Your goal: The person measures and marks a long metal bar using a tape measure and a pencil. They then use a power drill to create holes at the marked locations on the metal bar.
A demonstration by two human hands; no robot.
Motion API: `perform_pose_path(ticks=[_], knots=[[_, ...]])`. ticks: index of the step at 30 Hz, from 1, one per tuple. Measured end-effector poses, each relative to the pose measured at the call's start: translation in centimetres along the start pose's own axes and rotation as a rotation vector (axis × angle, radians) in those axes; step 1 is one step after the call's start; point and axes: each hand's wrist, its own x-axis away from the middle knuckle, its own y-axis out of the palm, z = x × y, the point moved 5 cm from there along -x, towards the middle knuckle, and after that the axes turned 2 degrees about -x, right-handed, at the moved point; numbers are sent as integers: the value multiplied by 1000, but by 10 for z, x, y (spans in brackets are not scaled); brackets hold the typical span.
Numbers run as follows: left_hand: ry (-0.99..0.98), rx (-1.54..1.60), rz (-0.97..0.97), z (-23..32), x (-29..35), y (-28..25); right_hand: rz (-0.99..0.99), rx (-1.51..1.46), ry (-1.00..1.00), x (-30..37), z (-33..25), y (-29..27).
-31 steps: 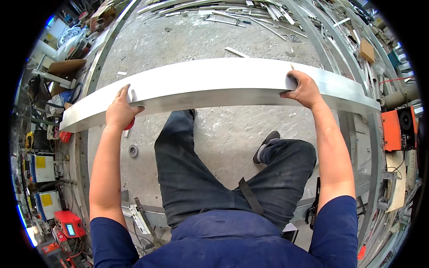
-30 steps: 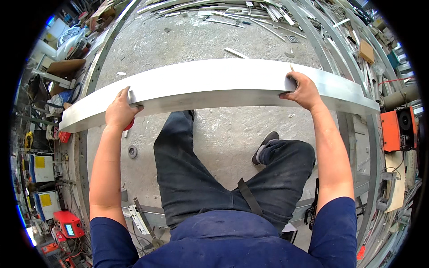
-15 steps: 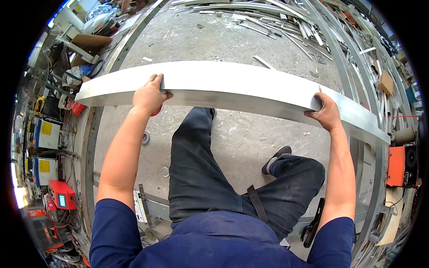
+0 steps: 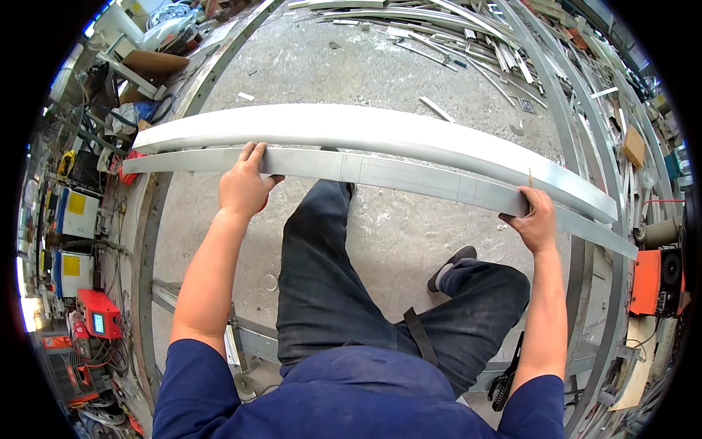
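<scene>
A long grey metal bar [image 4: 409,181] spans crosswise in front of me, with thin lines drawn across its face. Both hands hold it. My left hand [image 4: 245,183] is closed over it left of the middle, thumb on the near edge. Toward the right end, my right hand [image 4: 536,219] grips it the same way. A thin pencil-like stick [image 4: 530,175] pokes up by the right fingers. Just beyond lies a wider, bright silver bar [image 4: 351,126], parallel, with a narrow gap between them. A small red thing [image 4: 265,202], partly hidden, shows beside my left wrist.
Steel frame rails run along the left [image 4: 146,241] and right [image 4: 618,293]. Metal offcuts [image 4: 431,25] are heaped on the floor ahead. Red machines [image 4: 101,314] and cables crowd the left; an orange machine [image 4: 647,284] stands right. My shoe [image 4: 452,267] is below the bars.
Both hands have come nearer to me with the held bar. Its lined narrow face now shows, and a gap separates it from the bright bar behind.
</scene>
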Motion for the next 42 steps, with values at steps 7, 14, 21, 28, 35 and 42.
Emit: perform_pose_path(ticks=[7, 14, 21, 28, 35, 42], knots=[[45, -40, -5, -1, 23, -5, 75, 57, -13, 34, -10, 1], [99, -2, 64, -13, 53, 10, 146, 89, -11, 74, -19, 14], [159, -22, 53, -11, 56, 15, 145, 84, 24, 84, -14, 17], [171, -108, 10, -13, 59, 21, 181, 100, -6, 90, -16, 20], [181, -145, 2, -11, 58, 21, 182, 115, -19, 89, -17, 19], [248, -153, 76, -9, 61, 18, 165, 145, -12, 92, -15, 22]])
